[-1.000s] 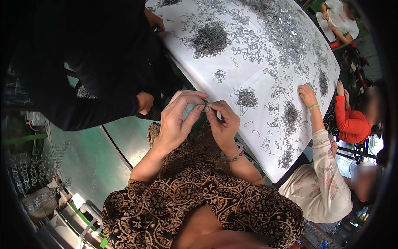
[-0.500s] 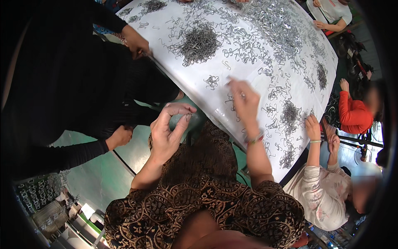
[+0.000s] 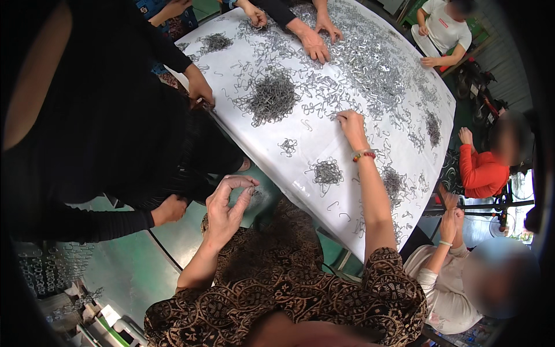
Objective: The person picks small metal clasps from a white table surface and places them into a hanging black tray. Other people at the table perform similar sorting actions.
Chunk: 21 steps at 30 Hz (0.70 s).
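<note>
Many small S-shaped metal hooks lie over a white-covered table [image 3: 263, 141]. My right hand [image 3: 354, 130] reaches across it, thumb and fingertips pinched at the lower edge of the scattered hooks [image 3: 370, 69]. Whatever sits between those fingertips is too small to make out. Off the table's near edge, above my lap, is my left hand [image 3: 222, 211]. Its fingers are curled, with thumb and forefinger tips close together; a tiny dark bit shows there, its kind unclear. Below my right wrist lies a small hook pile [image 3: 326, 172], and a smaller cluster [image 3: 287, 147] is left of it.
A dense hook heap [image 3: 273, 97] sits at the left, another pile [image 3: 393, 181] right of my forearm. Co-workers' hands [image 3: 315, 43] work at the far side. A person in black [image 3: 115, 115] stands close at my left; others sit along the right.
My right hand has moved farther across the table, to the scattered hooks. My left hand keeps its curled shape. The near-right co-worker's hand has drawn back from the table. The view has shifted.
</note>
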{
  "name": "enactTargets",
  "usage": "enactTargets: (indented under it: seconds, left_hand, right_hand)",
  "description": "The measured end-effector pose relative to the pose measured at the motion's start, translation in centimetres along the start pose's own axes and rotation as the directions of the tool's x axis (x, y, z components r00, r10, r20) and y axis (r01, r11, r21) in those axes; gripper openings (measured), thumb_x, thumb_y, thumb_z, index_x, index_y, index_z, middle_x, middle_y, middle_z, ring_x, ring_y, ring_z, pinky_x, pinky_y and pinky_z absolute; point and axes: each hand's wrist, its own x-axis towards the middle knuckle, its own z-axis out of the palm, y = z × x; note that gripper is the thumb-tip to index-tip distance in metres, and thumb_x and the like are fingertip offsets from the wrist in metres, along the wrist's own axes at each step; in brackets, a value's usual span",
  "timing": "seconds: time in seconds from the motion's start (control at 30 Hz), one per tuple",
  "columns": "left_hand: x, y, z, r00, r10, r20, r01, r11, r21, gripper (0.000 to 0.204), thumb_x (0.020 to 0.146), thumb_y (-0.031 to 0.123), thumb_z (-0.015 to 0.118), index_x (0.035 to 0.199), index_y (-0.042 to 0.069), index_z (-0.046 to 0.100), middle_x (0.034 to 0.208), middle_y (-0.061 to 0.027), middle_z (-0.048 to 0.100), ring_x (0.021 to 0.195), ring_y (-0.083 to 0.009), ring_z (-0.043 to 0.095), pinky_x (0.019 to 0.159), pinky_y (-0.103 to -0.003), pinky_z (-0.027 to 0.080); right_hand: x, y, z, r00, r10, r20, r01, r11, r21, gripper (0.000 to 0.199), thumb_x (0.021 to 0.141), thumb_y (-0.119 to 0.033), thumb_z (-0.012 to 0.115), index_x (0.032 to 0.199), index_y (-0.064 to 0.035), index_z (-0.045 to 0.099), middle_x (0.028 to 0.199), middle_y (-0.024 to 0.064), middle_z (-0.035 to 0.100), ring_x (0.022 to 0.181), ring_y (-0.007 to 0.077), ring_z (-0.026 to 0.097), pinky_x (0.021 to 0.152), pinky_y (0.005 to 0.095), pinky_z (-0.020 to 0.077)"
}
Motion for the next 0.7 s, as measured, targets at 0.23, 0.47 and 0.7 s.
enactTargets:
  seconds: [0.23,0.47,0.7]
  left_hand:
    - [-0.7,-0.7,-0.5,0.998,0.055,-0.017,-0.054,0.995,0.078,0.012,0.085,-0.003,0.066,0.096,0.000,0.062,0.096,-0.0111,0.069,0.092,-0.0220,0.066,0.084,-0.032,0.051]
    - [-1.2,-0.2,0.1,1.000,-0.007,0.004,0.007,0.998,0.062,0.012,0.085,-0.001,0.066,0.097,-0.001,0.063,0.095,-0.0106,0.069,0.092,-0.0220,0.066,0.100,-0.041,0.046]
    - [-1.6,-0.6,-0.2,1.000,0.010,0.026,-0.012,0.995,0.103,0.010,0.086,0.000,0.065,0.096,-0.001,0.063,0.092,-0.0122,0.069,0.092,-0.0237,0.068,0.096,-0.037,0.048]
  right_hand:
    - [-8.6,-11.5,-3.0,0.983,0.028,0.183,-0.159,0.636,0.755,0.012,0.084,-0.002,0.068,0.094,0.0025,0.074,0.092,0.0084,0.069,0.068,0.0107,0.058,0.061,0.0229,0.0489]
    - [-16.5,-23.2,-3.7,0.977,-0.091,0.192,-0.134,0.438,0.889,0.024,0.082,0.005,0.070,0.106,0.0001,0.070,0.091,0.0057,0.069,0.079,0.0092,0.065,0.067,0.0210,0.0516]
    - [-17.2,-23.2,-2.0,0.973,-0.181,-0.140,0.217,0.526,0.822,0.026,0.080,0.008,0.071,0.106,0.0034,0.067,0.091,0.0100,0.070,0.080,0.0109,0.065,0.063,0.0210,0.0498]
